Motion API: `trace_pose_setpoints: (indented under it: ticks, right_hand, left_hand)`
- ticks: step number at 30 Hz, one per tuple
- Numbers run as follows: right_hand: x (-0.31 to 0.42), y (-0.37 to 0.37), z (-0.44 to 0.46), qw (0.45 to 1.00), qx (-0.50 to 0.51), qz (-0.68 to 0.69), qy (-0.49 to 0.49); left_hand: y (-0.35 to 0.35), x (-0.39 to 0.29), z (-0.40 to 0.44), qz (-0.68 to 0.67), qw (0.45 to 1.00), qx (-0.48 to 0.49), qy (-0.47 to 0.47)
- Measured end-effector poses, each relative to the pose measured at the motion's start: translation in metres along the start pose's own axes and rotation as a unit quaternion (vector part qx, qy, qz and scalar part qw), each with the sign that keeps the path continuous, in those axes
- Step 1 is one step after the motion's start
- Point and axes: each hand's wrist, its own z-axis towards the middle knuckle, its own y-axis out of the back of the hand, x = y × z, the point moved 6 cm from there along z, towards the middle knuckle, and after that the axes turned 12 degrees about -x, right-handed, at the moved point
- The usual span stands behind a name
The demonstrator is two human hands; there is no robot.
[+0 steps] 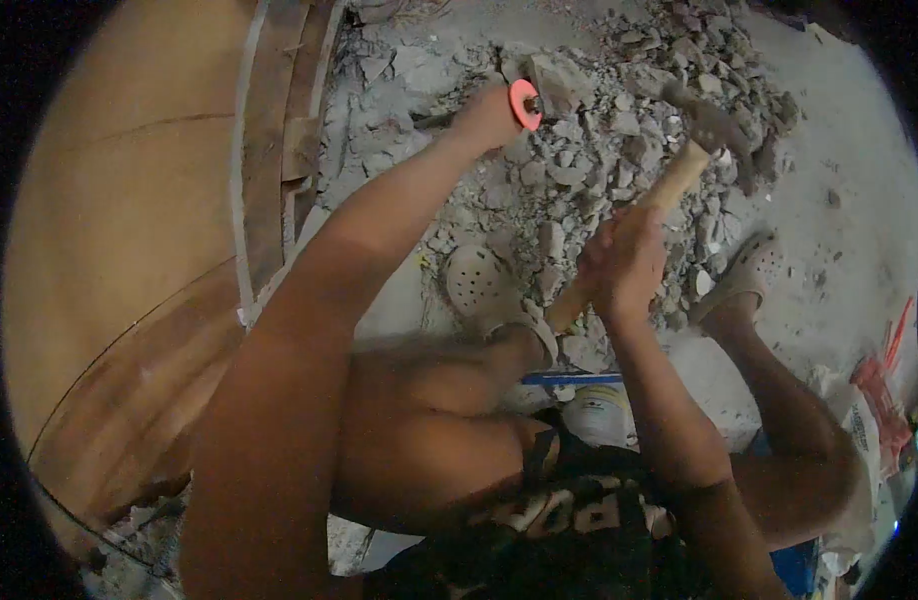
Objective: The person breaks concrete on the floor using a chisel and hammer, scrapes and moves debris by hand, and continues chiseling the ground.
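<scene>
Near the top centre, my left hand is wrapped round a chisel with a round orange-pink guard; its handle is inside my fist and its tip is hidden. My right hand grips the wooden handle of a hammer. The hammer's dark, blurred head is at the upper right, over the rubble and apart from the chisel. Grey broken rubble lies beneath and around both hands.
Wooden boards stand along the left side. My feet in pale clogs are among the rubble. A white container sits between my legs, beside a blue strip. Red material and a pale bag lie at the right edge.
</scene>
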Motion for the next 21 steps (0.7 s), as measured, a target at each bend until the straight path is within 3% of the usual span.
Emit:
trace_pose_setpoints:
  ticks: [2,4,6,9,12,13,16,17,18,19,20,21]
  right_hand:
    - [-0.026,0.003,0.007,0.997,-0.029,0.066,-0.034]
    - [-0.051,0.003,0.008,1.0,-0.014,-0.005,-0.017]
    - [-0.073,-0.002,0.011,0.981,0.075,-0.148,-0.105]
    - [-0.042,0.021,0.013,0.988,-0.014,-0.149,-0.048]
    - [0.014,0.037,0.021,0.994,-0.071,-0.047,0.075]
    - [0.026,0.037,0.027,0.99,-0.074,0.103,0.055]
    - [0.024,0.035,0.034,0.972,-0.076,0.208,0.082]
    - [0.004,0.033,0.027,0.966,-0.081,-0.082,0.231]
    - [-0.032,0.019,0.021,0.985,-0.055,-0.125,0.102]
    - [-0.11,0.031,0.046,0.954,-0.001,-0.273,0.122]
    - [-0.087,-0.008,-0.001,0.98,0.08,-0.128,-0.13]
    - [-0.076,-0.004,-0.003,0.981,0.058,-0.156,-0.101]
  left_hand:
    - [-0.011,0.007,-0.003,0.02,1.0,0.005,-0.008]
    - [-0.017,0.008,-0.01,0.033,0.999,0.005,-0.035]
    - [-0.025,0.007,-0.018,0.058,0.996,0.011,-0.064]
    - [-0.028,0.012,-0.014,0.033,0.996,-0.015,-0.081]
    - [-0.031,0.017,-0.014,0.024,0.997,-0.022,-0.065]
    - [-0.031,0.02,-0.011,0.036,0.997,-0.025,-0.058]
    - [-0.034,0.023,-0.009,0.034,0.998,-0.009,-0.054]
    - [-0.032,0.018,-0.009,0.034,0.998,-0.01,-0.056]
    - [-0.025,0.011,-0.01,0.026,0.998,-0.019,-0.051]
    - [-0.019,0.007,-0.009,0.018,0.998,-0.026,-0.047]
    - [-0.02,0.007,-0.012,0.017,0.998,-0.026,-0.049]
    - [-0.027,0.012,-0.012,0.038,0.999,0.01,-0.035]
